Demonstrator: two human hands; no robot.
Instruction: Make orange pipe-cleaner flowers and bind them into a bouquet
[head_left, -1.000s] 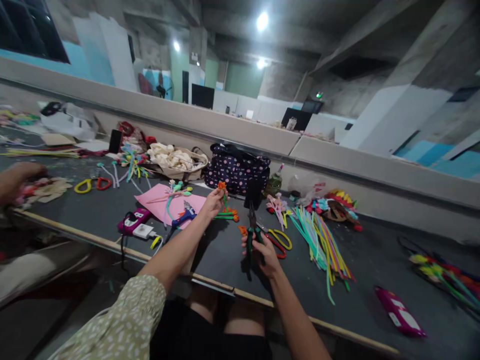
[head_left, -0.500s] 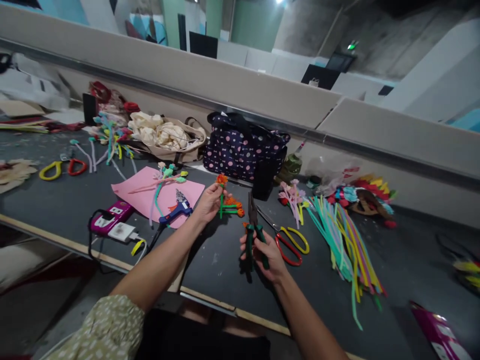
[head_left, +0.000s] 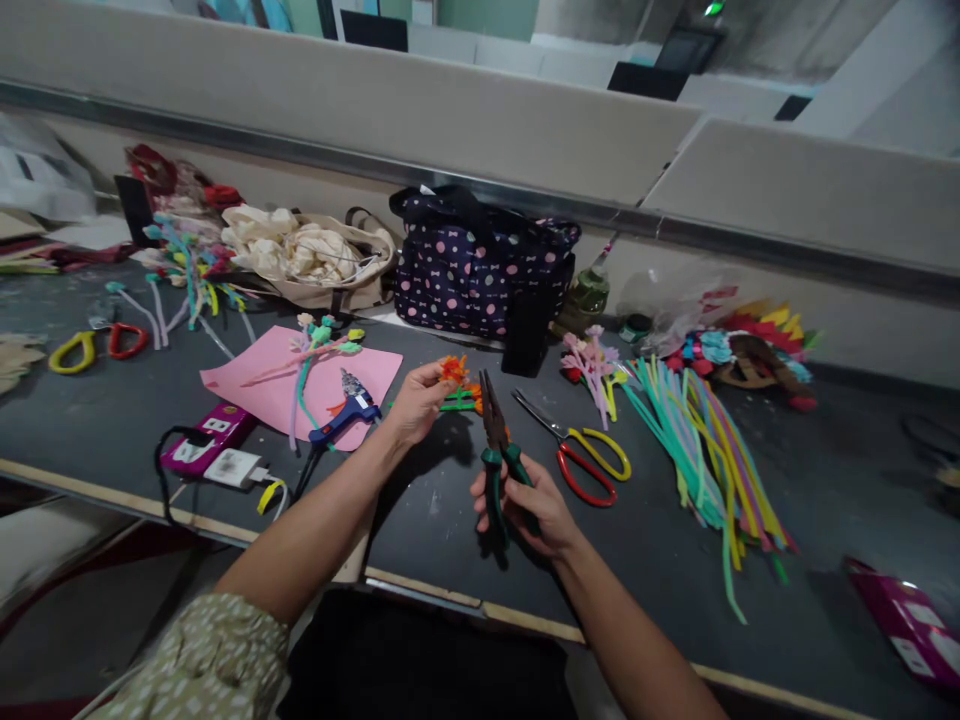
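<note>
Between the fingertips of my left hand (head_left: 421, 400) is an orange flower (head_left: 454, 370) of fuzzy stem material. Green stems (head_left: 459, 402) with orange ends lie on the table just behind it. My right hand (head_left: 529, 500) is wrapped round the dark green handles of long-nose pliers (head_left: 495, 425); their jaws are slightly apart and point away from me, close to the orange pieces but not visibly gripping any. Scissors (head_left: 589, 460) with red and yellow handles lie right of the pliers.
A pink sheet (head_left: 247, 375) with a blue glue gun (head_left: 345, 415) and a purple power strip (head_left: 206, 440) are at left. A patterned bag (head_left: 465, 280) and black phone (head_left: 526, 335) stand behind. Colourful pipe cleaners (head_left: 690, 440) and pink flowers (head_left: 589, 365) lie at right.
The orange flower has turned in my left hand, its blossom now facing more towards me and its green stem hidden. The pliers have moved closer to it. The whole view has shifted downward.
</note>
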